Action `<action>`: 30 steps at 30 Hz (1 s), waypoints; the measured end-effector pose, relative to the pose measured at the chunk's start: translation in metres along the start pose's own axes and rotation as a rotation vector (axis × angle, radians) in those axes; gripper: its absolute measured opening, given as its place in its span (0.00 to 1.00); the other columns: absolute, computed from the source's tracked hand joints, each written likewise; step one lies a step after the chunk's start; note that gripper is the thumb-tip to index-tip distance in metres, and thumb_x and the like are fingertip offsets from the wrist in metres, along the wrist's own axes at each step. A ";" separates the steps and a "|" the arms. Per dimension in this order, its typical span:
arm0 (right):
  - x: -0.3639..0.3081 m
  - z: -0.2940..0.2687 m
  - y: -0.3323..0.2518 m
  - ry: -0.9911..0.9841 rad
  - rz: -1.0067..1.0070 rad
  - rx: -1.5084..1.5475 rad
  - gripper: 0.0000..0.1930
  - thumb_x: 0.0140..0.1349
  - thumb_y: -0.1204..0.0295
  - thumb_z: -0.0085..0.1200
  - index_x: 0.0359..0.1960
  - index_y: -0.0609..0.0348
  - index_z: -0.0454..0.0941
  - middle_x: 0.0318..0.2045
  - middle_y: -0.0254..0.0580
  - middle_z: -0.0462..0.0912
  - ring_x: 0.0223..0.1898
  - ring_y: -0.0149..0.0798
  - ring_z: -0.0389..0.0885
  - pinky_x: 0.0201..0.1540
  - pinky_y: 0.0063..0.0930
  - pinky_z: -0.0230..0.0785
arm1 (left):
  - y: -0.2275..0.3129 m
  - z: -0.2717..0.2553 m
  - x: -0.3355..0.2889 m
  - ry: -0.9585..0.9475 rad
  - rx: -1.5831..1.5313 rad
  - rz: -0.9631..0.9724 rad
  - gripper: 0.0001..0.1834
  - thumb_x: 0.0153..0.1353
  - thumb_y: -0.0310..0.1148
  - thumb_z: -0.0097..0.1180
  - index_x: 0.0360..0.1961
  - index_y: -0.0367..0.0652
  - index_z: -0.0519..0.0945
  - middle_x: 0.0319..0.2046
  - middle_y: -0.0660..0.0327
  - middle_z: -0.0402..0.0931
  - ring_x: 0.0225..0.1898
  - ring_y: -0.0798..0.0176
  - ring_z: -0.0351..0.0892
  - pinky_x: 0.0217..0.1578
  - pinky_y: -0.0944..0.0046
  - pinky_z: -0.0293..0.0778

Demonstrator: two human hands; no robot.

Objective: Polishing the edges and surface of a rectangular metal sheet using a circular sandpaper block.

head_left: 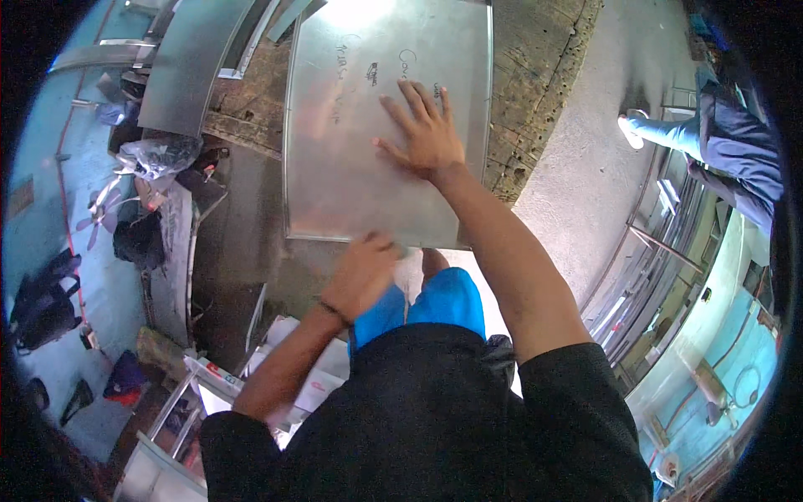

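Note:
A shiny sheet-metal panel (335, 184) with raised edges lies in front of me, with handwriting in dark marker on its face. My right hand (428, 138) rests flat on it, fingers spread, right of the middle. At the panel's near edge is my left hand (364, 272), its fingers curled and slightly blurred. A hint of something greenish shows beside its fingertips, too small to name. A dark band circles the left wrist.
The panel lies on a worn wooden bench (535, 92). Another metal sheet (186, 71) leans at the far left, near a clear plastic bag (159, 156). A person (728, 138) stands at the right, above long metal profiles (648, 284). A metal frame (180, 410) sits at lower left.

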State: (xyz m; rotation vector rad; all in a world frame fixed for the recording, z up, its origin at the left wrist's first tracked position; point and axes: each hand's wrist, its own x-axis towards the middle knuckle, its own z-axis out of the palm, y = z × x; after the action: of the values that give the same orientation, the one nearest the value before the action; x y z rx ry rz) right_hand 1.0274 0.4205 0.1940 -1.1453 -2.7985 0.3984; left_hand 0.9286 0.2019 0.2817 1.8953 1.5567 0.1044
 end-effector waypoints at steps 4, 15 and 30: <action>0.007 -0.001 -0.012 0.013 -0.018 0.005 0.41 0.68 0.30 0.39 0.78 0.32 0.57 0.81 0.37 0.48 0.81 0.41 0.42 0.82 0.59 0.25 | 0.063 0.040 0.053 0.050 -0.081 0.074 0.15 0.57 0.30 0.56 0.45 0.40 0.84 0.47 0.54 0.80 0.53 0.49 0.78 0.56 0.51 0.76; 0.005 0.005 -0.003 0.055 -0.012 0.023 0.40 0.68 0.29 0.38 0.76 0.33 0.60 0.80 0.38 0.51 0.81 0.42 0.45 0.81 0.59 0.27 | 0.043 0.023 0.037 0.050 -0.173 -0.012 0.12 0.57 0.31 0.59 0.42 0.40 0.84 0.43 0.52 0.80 0.52 0.49 0.78 0.57 0.52 0.76; 0.003 0.009 -0.001 0.076 -0.005 0.016 0.39 0.68 0.30 0.39 0.76 0.31 0.59 0.80 0.37 0.51 0.81 0.41 0.44 0.81 0.60 0.28 | -0.040 -0.024 -0.027 0.064 0.009 -0.027 0.13 0.56 0.31 0.56 0.40 0.42 0.87 0.45 0.54 0.81 0.48 0.48 0.79 0.52 0.52 0.77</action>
State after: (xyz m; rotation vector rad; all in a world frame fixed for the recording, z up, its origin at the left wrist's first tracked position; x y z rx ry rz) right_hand 1.0234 0.4203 0.1855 -1.1260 -2.7277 0.3675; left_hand 0.8760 0.1904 0.2877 1.8943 1.6270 0.1473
